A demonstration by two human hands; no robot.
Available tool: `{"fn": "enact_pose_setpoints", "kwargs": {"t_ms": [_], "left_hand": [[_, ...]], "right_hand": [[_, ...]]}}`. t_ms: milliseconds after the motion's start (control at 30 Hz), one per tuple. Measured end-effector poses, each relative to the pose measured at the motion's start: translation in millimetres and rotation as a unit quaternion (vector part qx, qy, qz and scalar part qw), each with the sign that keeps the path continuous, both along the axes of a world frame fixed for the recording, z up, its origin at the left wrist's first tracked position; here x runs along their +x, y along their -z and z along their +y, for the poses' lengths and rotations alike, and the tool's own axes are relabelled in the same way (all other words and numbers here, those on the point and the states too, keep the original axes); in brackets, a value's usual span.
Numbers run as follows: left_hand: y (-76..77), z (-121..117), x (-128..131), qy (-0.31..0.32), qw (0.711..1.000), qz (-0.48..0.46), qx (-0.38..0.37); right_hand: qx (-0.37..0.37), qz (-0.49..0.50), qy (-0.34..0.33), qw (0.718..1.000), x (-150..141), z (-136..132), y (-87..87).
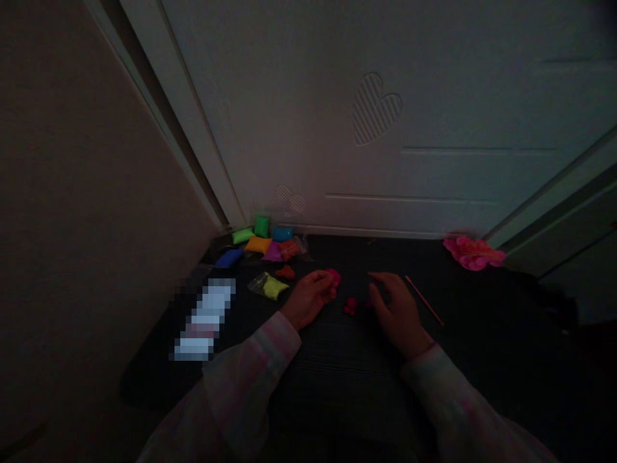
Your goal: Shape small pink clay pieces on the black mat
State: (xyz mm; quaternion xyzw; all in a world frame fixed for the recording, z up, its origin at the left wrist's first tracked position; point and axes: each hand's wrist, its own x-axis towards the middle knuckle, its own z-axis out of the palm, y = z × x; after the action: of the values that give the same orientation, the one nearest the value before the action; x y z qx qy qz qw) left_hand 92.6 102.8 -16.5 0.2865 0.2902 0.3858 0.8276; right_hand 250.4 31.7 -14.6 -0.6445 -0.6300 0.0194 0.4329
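My left hand (pixel 311 297) is closed, its fingertips pinching a lump of bright pink modelling clay (pixel 334 278) just above the dark table. Between the two hands lies a small cluster of pink clay balls (pixel 351 307). My right hand (pixel 393 312) hovers to the right of the cluster, thumb and index finger apart, with nothing visible between them. A small pink bit (pixel 369 302) shows by the right thumb, and I cannot tell whether the hand touches it. Beyond that hand, a thin pink stick (pixel 425 301) lies slanted on the table.
Several clay packets, among them an orange one (pixel 258 244) and a blue one (pixel 229 258), lie at the back left. Nearer are a yellow packet (pixel 274 287) and an orange-red lump (pixel 285 272). A blurred bright panel (pixel 205 321) is at left, a pink flower (pixel 475 252) back right.
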Motion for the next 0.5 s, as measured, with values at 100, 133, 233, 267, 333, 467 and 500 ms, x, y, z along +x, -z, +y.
{"fn": "enact_pose_setpoints", "kwargs": {"t_ms": [100,133,233,267,333,467,500], "left_hand": [[0.9,1.6,1.1,-0.010,1.000,-0.008,-0.004],[1.5,2.3,1.4,-0.015,1.000,-0.012,-0.006],[2.9,3.7,2.6,-0.030,0.999,-0.024,-0.013],[3.0,3.8,3.0,-0.032,0.999,-0.029,-0.015],[2.2,3.7,3.5,-0.033,0.999,-0.037,-0.017],[-1.0,3.1,3.1,-0.028,0.997,-0.057,-0.038],[-1.5,3.2,2.7,-0.021,0.997,-0.062,-0.046]], "right_hand": [[-0.002,-0.001,0.004,1.000,-0.4,0.0,-0.8],[-0.001,-0.003,0.005,1.000,-0.3,0.0,-0.9],[-0.001,-0.005,0.010,1.000,0.3,0.0,-0.6],[-0.002,-0.005,0.010,1.000,0.4,0.0,-0.5],[-0.004,-0.007,0.006,1.000,0.4,-0.2,-0.6],[0.000,-0.010,0.005,1.000,-1.1,-0.4,-2.0],[0.001,-0.010,0.005,1.000,-1.5,-0.4,-2.3]]}}
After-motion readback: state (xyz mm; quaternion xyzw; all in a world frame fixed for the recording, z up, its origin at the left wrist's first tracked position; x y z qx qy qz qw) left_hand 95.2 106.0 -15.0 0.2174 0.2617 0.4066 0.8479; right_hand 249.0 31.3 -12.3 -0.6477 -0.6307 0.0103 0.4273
